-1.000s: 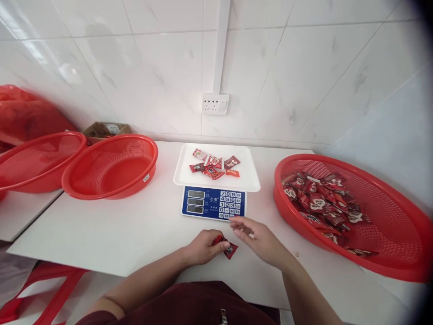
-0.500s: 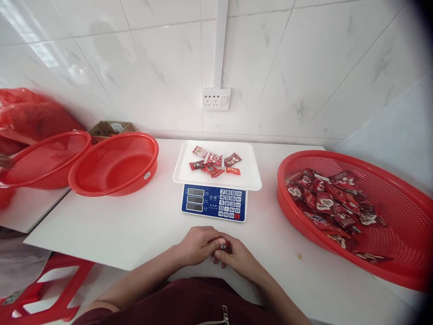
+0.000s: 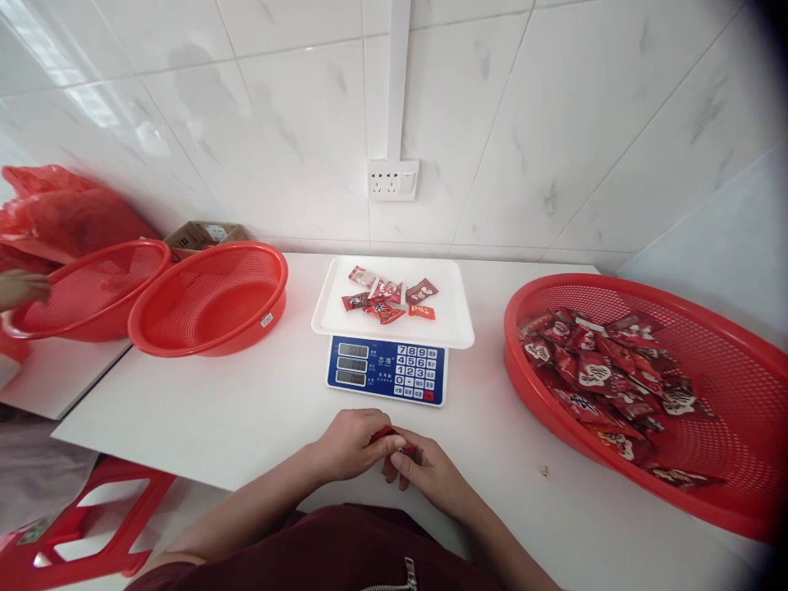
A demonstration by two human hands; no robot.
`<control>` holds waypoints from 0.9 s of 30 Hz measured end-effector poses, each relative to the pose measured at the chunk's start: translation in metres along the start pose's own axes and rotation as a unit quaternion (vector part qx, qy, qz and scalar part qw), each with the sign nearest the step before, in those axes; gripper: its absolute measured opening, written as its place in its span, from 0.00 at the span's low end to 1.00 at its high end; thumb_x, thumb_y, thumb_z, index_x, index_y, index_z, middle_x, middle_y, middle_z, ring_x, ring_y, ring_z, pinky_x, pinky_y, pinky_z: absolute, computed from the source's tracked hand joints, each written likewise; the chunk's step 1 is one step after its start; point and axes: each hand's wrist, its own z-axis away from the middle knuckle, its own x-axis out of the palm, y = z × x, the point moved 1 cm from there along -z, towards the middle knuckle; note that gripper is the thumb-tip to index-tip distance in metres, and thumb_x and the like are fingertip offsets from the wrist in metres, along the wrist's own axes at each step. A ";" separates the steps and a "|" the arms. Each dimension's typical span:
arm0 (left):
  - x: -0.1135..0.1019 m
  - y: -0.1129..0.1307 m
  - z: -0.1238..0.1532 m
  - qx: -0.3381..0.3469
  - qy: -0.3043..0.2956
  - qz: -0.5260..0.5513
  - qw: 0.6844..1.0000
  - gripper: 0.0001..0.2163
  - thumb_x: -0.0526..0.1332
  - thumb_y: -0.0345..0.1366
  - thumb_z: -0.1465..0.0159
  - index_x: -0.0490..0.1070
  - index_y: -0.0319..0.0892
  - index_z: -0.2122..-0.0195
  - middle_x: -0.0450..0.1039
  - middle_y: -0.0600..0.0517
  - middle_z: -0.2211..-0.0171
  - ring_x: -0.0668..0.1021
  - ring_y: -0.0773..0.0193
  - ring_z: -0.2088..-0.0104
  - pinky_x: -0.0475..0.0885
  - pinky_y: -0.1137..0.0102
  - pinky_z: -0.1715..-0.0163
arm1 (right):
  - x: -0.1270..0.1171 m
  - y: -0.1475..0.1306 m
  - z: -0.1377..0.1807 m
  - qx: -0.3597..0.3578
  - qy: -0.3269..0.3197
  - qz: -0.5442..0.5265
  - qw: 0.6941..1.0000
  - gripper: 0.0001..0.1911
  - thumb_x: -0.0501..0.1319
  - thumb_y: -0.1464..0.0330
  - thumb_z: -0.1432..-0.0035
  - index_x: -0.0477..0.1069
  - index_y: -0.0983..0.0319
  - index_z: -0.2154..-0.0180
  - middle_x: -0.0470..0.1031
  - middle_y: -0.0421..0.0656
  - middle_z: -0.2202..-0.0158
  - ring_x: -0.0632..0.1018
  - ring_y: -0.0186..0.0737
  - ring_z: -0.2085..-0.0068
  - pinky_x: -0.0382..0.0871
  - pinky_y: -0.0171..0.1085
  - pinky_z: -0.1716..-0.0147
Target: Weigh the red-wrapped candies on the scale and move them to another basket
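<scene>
My left hand [image 3: 354,445] and my right hand [image 3: 429,469] meet over the table's front edge, below the scale. Both are closed on a small red snack packet [image 3: 385,433], mostly hidden by my fingers. Just beyond them stands a blue and white digital scale [image 3: 387,369] with a white tray [image 3: 443,328] on top. Several red and brown snack packets [image 3: 386,290] lie on the tray in a loose cluster. At the right, a big red basket [image 3: 554,287] holds many similar packets [image 3: 594,373].
Two red baskets stand at the left, a nearer one [image 3: 209,316] and a farther one [image 3: 92,300]. Another person's hand [image 3: 23,289] is over the farther one. Behind are a red plastic bag [image 3: 67,209] and a cardboard box [image 3: 206,235]. A tiny gold scrap [image 3: 545,472] lies on the table.
More of the red packet now shows between my hands, which have shifted slightly. The other person's hand has moved right, over the far left basket. The view has shifted a little.
</scene>
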 end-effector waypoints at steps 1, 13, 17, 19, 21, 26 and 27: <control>0.000 -0.001 -0.001 -0.005 0.003 -0.002 1.000 0.16 0.50 0.46 0.36 0.66 0.43 0.77 0.70 0.53 0.77 0.70 0.66 0.77 0.59 0.72 0.77 | 0.000 0.001 0.000 -0.002 0.004 0.005 1.000 0.17 0.54 0.53 0.44 0.70 0.58 0.63 0.71 0.42 0.73 0.73 0.40 0.71 0.66 0.37 0.75; 0.001 -0.005 0.001 -0.015 -0.017 0.016 1.000 0.15 0.51 0.45 0.37 0.63 0.43 0.77 0.68 0.54 0.77 0.68 0.68 0.77 0.60 0.74 0.77 | 0.002 0.009 0.001 -0.007 -0.001 0.043 0.999 0.19 0.51 0.54 0.41 0.71 0.61 0.69 0.73 0.44 0.74 0.72 0.37 0.75 0.66 0.36 0.74; 0.002 -0.005 0.001 -0.006 -0.011 0.034 0.999 0.16 0.50 0.43 0.36 0.63 0.43 0.78 0.69 0.53 0.77 0.69 0.68 0.76 0.61 0.74 0.76 | 0.001 0.011 0.000 -0.004 0.001 0.049 0.999 0.22 0.50 0.52 0.42 0.70 0.62 0.72 0.73 0.44 0.75 0.71 0.37 0.75 0.66 0.37 0.73; 0.003 -0.004 0.001 -0.006 -0.007 0.056 0.998 0.16 0.49 0.43 0.36 0.63 0.43 0.79 0.69 0.53 0.77 0.69 0.68 0.76 0.62 0.74 0.76 | 0.000 0.012 0.000 -0.004 0.000 0.045 0.999 0.24 0.51 0.50 0.43 0.70 0.62 0.74 0.71 0.44 0.76 0.71 0.37 0.76 0.65 0.37 0.74; 0.003 -0.002 0.001 -0.010 -0.004 0.074 0.997 0.16 0.50 0.43 0.36 0.63 0.43 0.79 0.68 0.53 0.77 0.69 0.68 0.77 0.62 0.74 0.76 | 0.000 0.012 0.000 -0.005 -0.006 0.038 0.999 0.24 0.52 0.48 0.46 0.69 0.62 0.76 0.70 0.43 0.78 0.71 0.37 0.76 0.65 0.37 0.74; 0.004 -0.002 0.002 -0.011 0.003 0.074 0.997 0.15 0.50 0.42 0.36 0.63 0.43 0.79 0.68 0.54 0.78 0.69 0.67 0.77 0.62 0.73 0.76 | 0.001 0.012 0.002 0.010 -0.011 0.034 0.999 0.23 0.55 0.49 0.47 0.69 0.62 0.75 0.70 0.43 0.78 0.71 0.38 0.76 0.65 0.37 0.73; 0.004 -0.003 0.002 -0.009 0.002 0.068 0.998 0.15 0.51 0.42 0.36 0.63 0.44 0.78 0.68 0.54 0.78 0.69 0.67 0.77 0.62 0.73 0.76 | 0.001 0.012 0.002 0.016 -0.008 0.036 0.999 0.22 0.54 0.49 0.46 0.69 0.62 0.75 0.70 0.43 0.78 0.71 0.37 0.76 0.65 0.37 0.73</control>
